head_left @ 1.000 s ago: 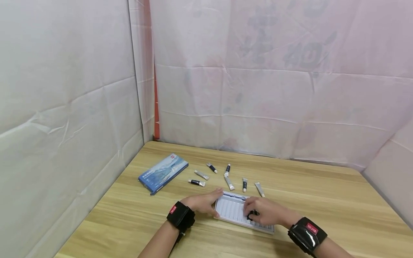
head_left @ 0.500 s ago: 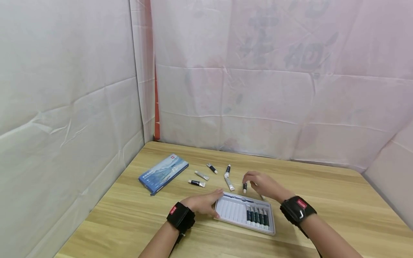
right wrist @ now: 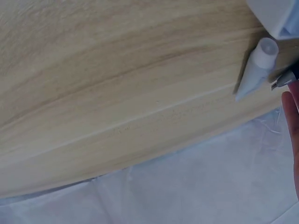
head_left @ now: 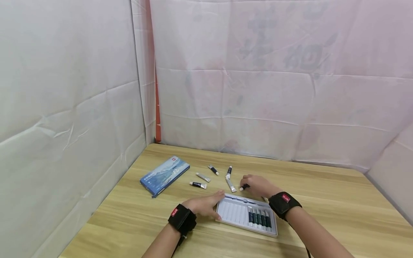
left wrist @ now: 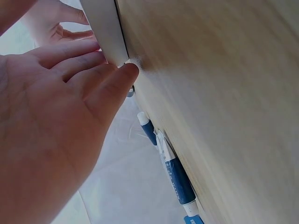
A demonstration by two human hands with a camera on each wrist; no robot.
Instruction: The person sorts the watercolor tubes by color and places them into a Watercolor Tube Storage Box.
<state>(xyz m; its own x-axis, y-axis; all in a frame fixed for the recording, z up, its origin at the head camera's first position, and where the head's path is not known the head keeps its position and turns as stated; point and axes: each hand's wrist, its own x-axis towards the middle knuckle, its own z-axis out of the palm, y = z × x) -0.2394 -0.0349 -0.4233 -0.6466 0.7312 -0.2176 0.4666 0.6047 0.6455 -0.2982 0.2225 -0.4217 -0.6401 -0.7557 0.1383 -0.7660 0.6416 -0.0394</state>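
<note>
Left hand (head_left: 204, 206) and right hand (head_left: 259, 186) bare, forearms bare too. Wide black wristband on each wrist: left band (head_left: 184, 221), right band (head_left: 279, 207). Each has a small red patch with white lettering, too small to read: left patch (head_left: 174, 212), right patch (head_left: 285, 198). Left band bulges toward the inner side. Thin dark cable (head_left: 308, 253) shows by right forearm.

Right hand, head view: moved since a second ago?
Yes, away from the person. Judged against the white tray, the right hand has gone from over its compartments to beyond its far edge, at a dark tube.
</note>
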